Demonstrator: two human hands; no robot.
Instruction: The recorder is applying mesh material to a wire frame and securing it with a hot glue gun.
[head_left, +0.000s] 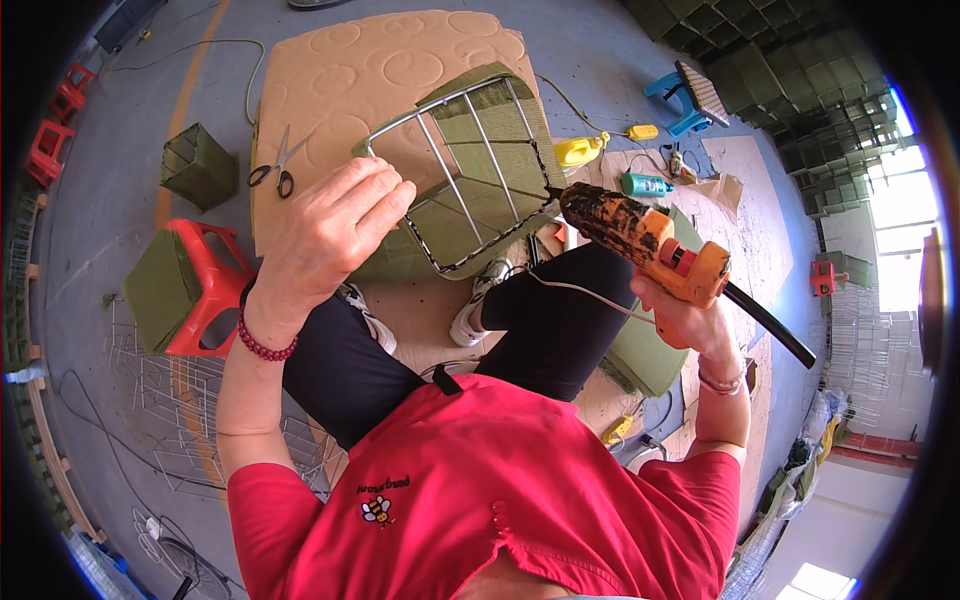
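Observation:
My left hand (345, 222) has its fingers pinched at the left edge of a metal wire frame (440, 104), tilted over the board before me. Green mesh fabric (475, 160) lies in and behind the frame. Dark glue-like beads run along the frame's near and right wires. In my right hand (675, 318) is an orange hot glue gun (640, 235), its barrel smeared dark, with a black glue stick (765, 322) poking out of its back. Its nozzle points at the frame's right corner, seemingly touching or nearly so.
Scissors (283, 165) rest on the tan board (370, 55). To the left are a green fabric box (198, 165) and a red stool (215, 285). A yellow jug (577, 152), a teal bottle (646, 185) and a blue stool (680, 105) stand to the right. Cords cross the floor.

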